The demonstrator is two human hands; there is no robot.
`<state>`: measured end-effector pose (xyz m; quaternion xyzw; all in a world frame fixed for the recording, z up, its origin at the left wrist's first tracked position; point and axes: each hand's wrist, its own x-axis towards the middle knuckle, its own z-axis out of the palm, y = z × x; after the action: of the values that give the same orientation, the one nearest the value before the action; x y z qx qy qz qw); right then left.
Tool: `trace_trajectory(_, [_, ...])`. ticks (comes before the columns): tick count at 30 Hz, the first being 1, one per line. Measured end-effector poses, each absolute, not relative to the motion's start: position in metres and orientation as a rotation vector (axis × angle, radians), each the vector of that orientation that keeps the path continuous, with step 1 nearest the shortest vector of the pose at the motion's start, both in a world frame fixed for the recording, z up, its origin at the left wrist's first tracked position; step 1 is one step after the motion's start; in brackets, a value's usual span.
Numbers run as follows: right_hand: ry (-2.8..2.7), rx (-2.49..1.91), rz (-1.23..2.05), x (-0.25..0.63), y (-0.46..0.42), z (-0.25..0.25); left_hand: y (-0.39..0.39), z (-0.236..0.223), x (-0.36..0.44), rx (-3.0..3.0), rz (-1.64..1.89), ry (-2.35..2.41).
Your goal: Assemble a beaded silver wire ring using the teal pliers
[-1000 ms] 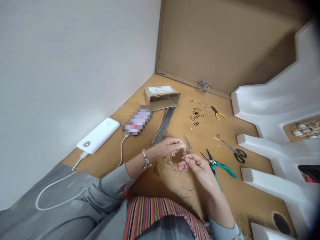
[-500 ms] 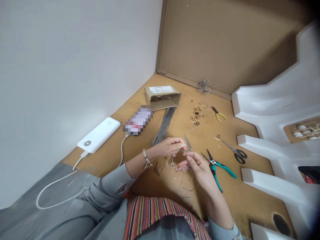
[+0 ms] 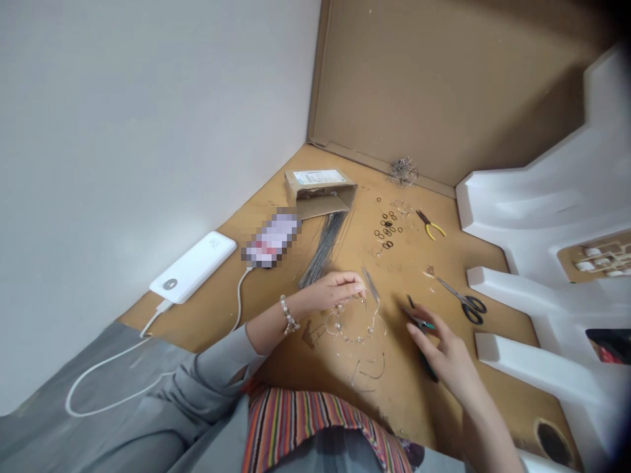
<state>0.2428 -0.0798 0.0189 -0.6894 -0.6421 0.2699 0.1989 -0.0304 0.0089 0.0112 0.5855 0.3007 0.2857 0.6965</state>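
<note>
My left hand (image 3: 342, 289) is closed in a pinch on the upper end of a thin silvery wire loop strung with clear beads (image 3: 359, 339). The loop hangs below the fingertips, with loose wire ends sticking out. My right hand (image 3: 446, 351) is over the green-handled long-nose pliers (image 3: 430, 324), its thumb and fingers apart around the pivot and handles. It covers most of the handles; whether the fingers touch them I cannot tell. The jaws lie on the brown tabletop, pointing up and left. A few cut wire pieces (image 3: 372, 376) lie beneath the loop.
A bundle of straight wires (image 3: 323, 249) runs out by an open cardboard box (image 3: 323, 207). Black rings (image 3: 388, 226), yellow-handled pliers (image 3: 434, 228) and scissors (image 3: 473, 307) lie beyond my hands. A phone (image 3: 273, 238) and white power bank (image 3: 194, 266) are at left, white foam (image 3: 513, 355) at right.
My right hand has let go of the beaded wire loop and moved right, over the green-handled pliers. My left hand stays in place with the loop, which now hangs more openly in view.
</note>
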Motion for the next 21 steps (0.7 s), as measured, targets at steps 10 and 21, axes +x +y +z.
trace_trajectory(10, [-2.468,-2.203,-0.146,0.285,-0.096,-0.001,0.009,0.014,-0.030,1.340,0.613,0.721])
trace_trajectory(21, [-2.223,-2.303,0.251,0.287,-0.080,0.013,0.009,0.010,-0.032,1.200,0.591,0.591])
